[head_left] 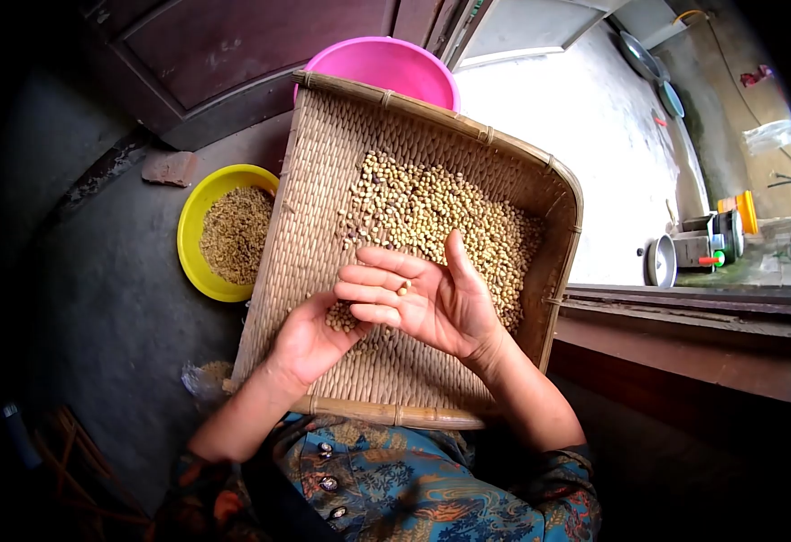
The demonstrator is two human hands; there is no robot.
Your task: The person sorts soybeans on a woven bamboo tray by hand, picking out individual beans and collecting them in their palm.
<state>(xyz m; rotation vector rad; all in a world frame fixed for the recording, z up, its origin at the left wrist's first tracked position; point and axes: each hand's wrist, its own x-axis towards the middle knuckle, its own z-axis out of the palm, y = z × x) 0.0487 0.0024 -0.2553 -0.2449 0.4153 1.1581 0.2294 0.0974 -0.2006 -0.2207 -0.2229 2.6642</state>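
A woven bamboo tray (307, 203) with a raised rim lies in front of my body. Many pale round beans (432, 208) are spread over its middle and right side. My right hand (423, 303) is palm up above them, its fingers stretched to the left, with a couple of beans (404, 288) lying on the open palm. My left hand (312, 339) is cupped just below and left of it, holding a small heap of beans (341, 316); the right fingertips cover part of it.
A yellow bowl (193, 230) of small brownish pieces stands on the floor at left, near a brick (169, 168). Behind the tray is a pink basin (386, 59). A wooden door (251, 50) is at the back, a raised doorsill (684, 348) at right.
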